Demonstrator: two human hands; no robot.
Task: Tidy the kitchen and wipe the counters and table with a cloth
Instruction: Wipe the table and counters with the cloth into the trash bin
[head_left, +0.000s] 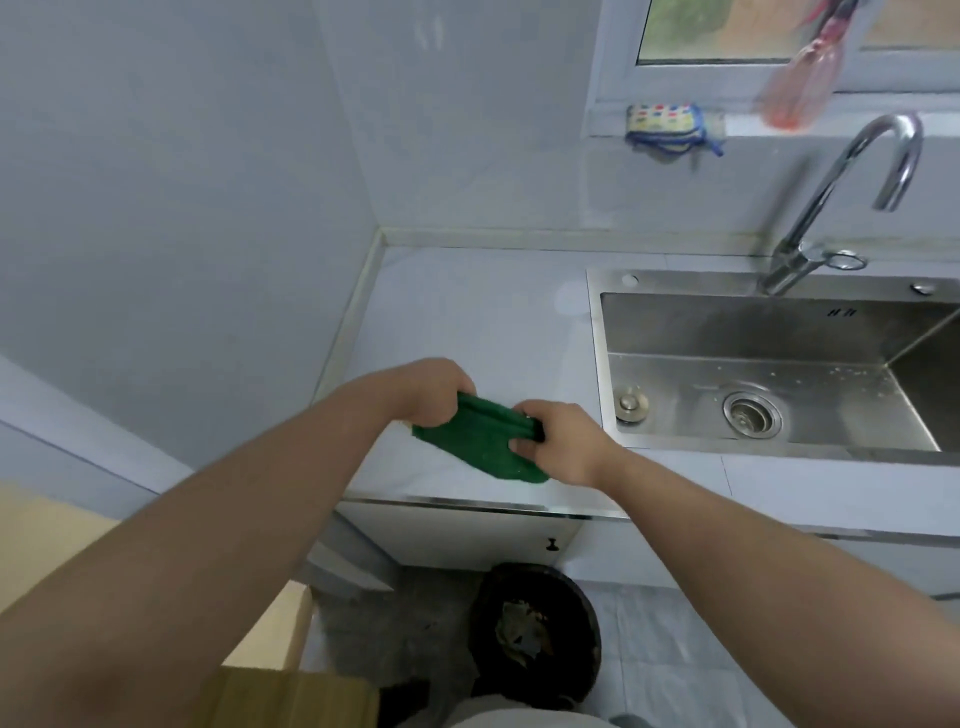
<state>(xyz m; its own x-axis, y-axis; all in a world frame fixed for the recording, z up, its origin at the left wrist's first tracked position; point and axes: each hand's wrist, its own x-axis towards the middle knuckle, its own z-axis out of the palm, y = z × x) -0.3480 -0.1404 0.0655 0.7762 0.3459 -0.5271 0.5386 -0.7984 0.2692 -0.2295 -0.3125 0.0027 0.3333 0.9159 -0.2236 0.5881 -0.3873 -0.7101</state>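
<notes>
The left hand (431, 389) and right hand (558, 441) each grip one end of the green cloth (478, 441), which is bunched between them over the counter (467, 312). Whether the cloth touches the counter cannot be confirmed.

Risk: the counter's front edge lies just nearside of the right hand. A slipped grip could drop the cloth into the open bin (535, 634) below both hands and soil it.
</notes>
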